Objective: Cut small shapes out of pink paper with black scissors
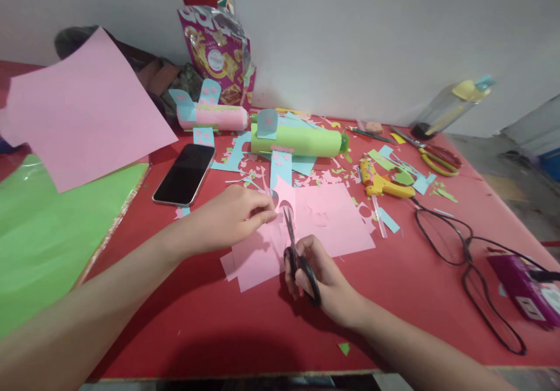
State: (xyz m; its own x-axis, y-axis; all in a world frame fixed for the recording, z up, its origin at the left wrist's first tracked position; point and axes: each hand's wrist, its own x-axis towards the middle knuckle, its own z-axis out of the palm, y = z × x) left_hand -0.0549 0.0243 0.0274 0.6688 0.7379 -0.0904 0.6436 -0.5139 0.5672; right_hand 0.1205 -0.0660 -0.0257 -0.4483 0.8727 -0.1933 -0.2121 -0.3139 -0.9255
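Note:
With thumb and fingers pinched together, my left hand (247,213) grips a small piece of pink paper (285,191) with curved cuts in its edge. Scissors (292,236) with black handles are in my right hand (326,283), its fingers through the loops. Their blades point away from me and meet the pink piece. Beneath both hands lie larger pink sheets (339,219), one with faint pencil marks. Just beyond, a green paper-covered tube (301,140) with blue paper wings lies on its side. A similar pink tube (216,117) with blue wings lies behind it to the left.
A phone (186,174) lies left of my hands. On the right are a yellow glue gun (385,187) with its cord, a purple power strip (520,289), larger scissors (437,157) and a clear bottle (450,108). Paper scraps litter the red table (196,321). A snack bag (219,52) stands behind.

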